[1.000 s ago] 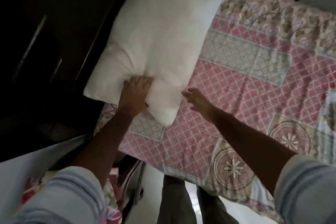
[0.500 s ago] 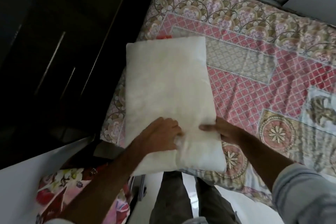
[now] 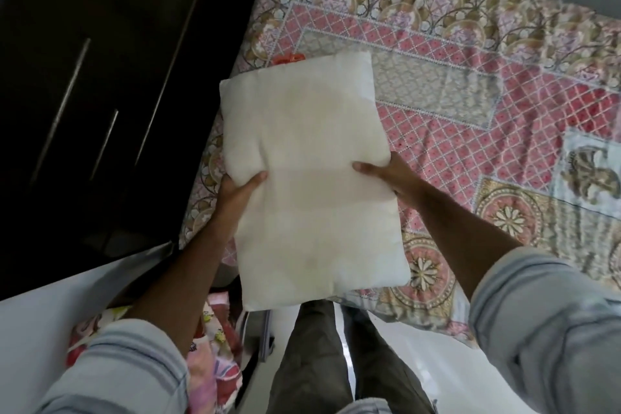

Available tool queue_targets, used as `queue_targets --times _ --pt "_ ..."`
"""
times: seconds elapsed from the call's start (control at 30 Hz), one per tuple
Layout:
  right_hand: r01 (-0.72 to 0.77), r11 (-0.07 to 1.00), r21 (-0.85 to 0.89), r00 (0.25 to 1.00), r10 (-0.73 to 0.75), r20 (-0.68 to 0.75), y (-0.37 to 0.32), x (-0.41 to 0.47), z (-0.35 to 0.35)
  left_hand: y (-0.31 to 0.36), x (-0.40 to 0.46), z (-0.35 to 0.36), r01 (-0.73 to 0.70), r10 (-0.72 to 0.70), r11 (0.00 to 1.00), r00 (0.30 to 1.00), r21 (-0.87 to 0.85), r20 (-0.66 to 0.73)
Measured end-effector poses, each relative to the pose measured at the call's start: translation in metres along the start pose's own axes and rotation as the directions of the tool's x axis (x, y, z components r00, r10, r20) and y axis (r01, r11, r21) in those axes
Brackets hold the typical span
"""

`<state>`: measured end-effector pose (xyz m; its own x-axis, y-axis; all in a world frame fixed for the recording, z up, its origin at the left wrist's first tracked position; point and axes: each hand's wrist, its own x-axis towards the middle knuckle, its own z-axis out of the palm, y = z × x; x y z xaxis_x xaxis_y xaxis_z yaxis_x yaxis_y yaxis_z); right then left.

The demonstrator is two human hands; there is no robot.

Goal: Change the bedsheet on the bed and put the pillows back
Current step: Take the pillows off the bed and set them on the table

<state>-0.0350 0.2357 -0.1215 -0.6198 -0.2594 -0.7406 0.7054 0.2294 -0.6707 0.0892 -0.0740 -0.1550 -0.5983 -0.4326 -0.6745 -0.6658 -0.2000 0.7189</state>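
The pillow (image 3: 312, 178) is held over the near left corner of the bed (image 3: 470, 84), its long axis running away from the person and leaning slightly to the left at the far end. Its near short end overhangs the bed's edge above the person's legs; the far end reaches over the pink lattice of the bedsheet (image 3: 524, 118). It is a bare, cream-white rectangle with no cover, faintly yellowed in patches, softly plump, with a crease pressed in near its left edge where it is gripped.

Both hands clasp it at about mid-length, one on each long side. The left hand (image 3: 235, 193) has its thumb curled onto the top face with the fingers hidden beneath. The right hand (image 3: 386, 175) likewise pinches the right edge, thumb on top.

A small orange object (image 3: 287, 58) peeks out just beyond the pillow's far left corner. A dark wardrobe (image 3: 100, 77) stands left of the bed, and flowered cloth (image 3: 215, 346) lies below the left arm.
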Motion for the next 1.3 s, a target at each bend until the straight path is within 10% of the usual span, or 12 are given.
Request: queue_targets --times 0.33,0.77,1.1,1.3 --pt "0.097 0.963 0.252 0.985 -0.056 -0.165 0.037 -0.183 -0.095 0.04 -0.105 0.09 -0.364 0.327 0.921 0.917 0.142 0.228" --pt "0.519 0.774 0.362 0.729 -0.179 -0.661 0.199 -0.508 -0.316 0.04 -0.366 0.407 -0.723 0.443 0.68 0.541 0.126 0.715" --pt "0.699 0.65 0.297 0.455 -0.085 -0.886 0.33 -0.747 -0.474 -0.025 -0.637 0.644 -0.79 0.193 0.602 0.281 0.112 0.94" --pt "0.758 0.603 0.248 0.25 0.082 -0.965 0.407 -0.833 -0.563 -0.092 -0.757 0.792 -0.808 0.05 0.588 0.007 -0.024 0.999"
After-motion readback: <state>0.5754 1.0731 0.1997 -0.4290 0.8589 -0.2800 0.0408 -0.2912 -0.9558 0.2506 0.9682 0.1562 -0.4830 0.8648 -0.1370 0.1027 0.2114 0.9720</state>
